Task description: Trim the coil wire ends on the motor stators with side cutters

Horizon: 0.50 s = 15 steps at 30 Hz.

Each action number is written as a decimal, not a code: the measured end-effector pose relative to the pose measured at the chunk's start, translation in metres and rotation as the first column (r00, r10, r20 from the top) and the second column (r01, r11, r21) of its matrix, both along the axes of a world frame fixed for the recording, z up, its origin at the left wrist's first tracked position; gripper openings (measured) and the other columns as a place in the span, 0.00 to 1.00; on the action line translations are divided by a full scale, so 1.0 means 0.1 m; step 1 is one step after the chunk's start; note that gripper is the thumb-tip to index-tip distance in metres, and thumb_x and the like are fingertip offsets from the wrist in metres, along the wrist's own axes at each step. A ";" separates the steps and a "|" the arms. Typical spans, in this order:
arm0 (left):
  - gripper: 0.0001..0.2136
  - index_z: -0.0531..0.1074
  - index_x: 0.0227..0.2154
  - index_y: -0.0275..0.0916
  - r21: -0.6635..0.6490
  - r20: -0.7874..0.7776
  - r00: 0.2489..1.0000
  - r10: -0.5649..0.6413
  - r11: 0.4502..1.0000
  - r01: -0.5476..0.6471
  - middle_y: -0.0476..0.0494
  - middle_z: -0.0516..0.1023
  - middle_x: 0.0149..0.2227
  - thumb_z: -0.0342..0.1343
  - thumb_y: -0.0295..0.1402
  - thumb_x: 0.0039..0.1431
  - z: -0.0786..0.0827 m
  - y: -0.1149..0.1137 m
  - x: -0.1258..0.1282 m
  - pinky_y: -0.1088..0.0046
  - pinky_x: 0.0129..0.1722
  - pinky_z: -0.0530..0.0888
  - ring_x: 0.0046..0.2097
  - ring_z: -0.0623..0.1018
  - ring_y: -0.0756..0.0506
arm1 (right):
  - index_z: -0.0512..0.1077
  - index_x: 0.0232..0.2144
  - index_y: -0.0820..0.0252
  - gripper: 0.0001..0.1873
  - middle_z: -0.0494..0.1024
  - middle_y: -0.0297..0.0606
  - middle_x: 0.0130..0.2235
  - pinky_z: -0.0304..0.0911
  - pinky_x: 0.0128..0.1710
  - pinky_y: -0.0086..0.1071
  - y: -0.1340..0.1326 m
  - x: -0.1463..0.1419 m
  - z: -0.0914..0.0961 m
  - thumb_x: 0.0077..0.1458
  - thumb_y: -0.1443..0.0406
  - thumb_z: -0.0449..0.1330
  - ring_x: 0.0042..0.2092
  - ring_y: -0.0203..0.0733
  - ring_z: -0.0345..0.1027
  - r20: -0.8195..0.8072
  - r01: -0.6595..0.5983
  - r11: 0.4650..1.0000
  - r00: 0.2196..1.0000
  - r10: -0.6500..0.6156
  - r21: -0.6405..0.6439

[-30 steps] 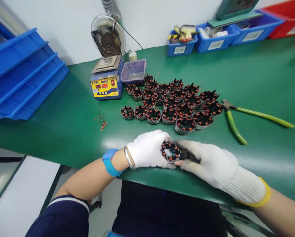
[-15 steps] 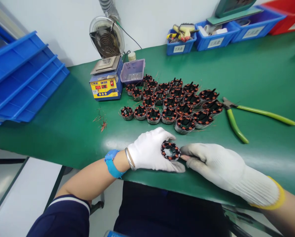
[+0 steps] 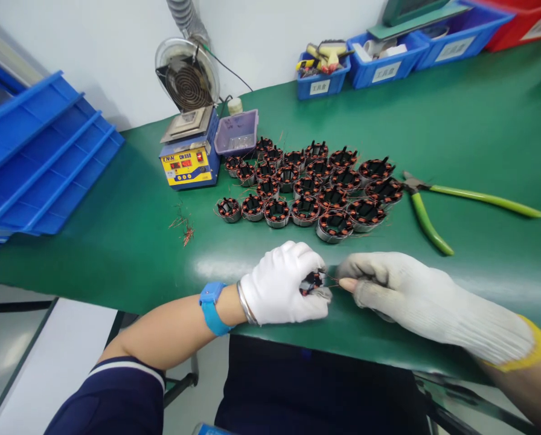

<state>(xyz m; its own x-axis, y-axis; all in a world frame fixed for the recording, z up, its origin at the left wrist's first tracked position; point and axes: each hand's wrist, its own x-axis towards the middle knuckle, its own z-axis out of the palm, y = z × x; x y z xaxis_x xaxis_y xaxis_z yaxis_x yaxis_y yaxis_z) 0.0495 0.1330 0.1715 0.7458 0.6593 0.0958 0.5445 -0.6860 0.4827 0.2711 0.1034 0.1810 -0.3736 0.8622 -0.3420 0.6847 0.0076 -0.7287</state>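
My left hand, in a white glove, is closed round a motor stator, a black ring with copper windings. Its fingers cover most of the ring. Thin copper wires stick out from the stator's right side. My right hand, in a greyed white glove with a bare thumb or finger tip showing, pinches the ends of those wires. Beyond both hands stand several more stators in rows on the green table, with loose wire ends about them.
Diagonal cutters with green handles lie open at the right. A blue and yellow solder pot stands at the back left beside a purple tray. Copper wire scraps lie in front of it. Blue bins line the wall; blue crates stand left.
The held stator has turned from ring face up to mostly hidden in my left fingers. My right hand has drawn slightly away, and wires now show between the hands.
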 end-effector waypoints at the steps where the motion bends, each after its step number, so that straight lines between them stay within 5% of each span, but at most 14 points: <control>1: 0.14 0.71 0.40 0.39 0.005 -0.020 1.000 0.000 1.000 0.000 0.41 0.75 0.40 0.58 0.43 0.55 -0.01 -0.01 0.01 0.62 0.39 0.72 0.42 0.73 0.39 | 0.74 0.32 0.57 0.20 0.71 0.36 0.24 0.55 0.25 0.31 0.00 0.00 0.00 0.55 0.49 0.52 0.24 0.39 0.60 -0.010 0.007 1.000 1.000 -0.007 -0.007; 15: 0.11 0.72 0.39 0.41 0.038 -0.109 0.994 -0.010 0.999 0.014 0.41 0.75 0.42 0.56 0.42 0.60 -0.02 -0.05 0.07 0.64 0.38 0.71 0.43 0.71 0.39 | 0.64 0.26 0.55 0.25 0.66 0.33 0.20 0.52 0.19 0.30 0.08 0.06 0.00 0.55 0.41 0.52 0.20 0.36 0.57 0.008 0.128 0.977 0.992 -0.129 -0.172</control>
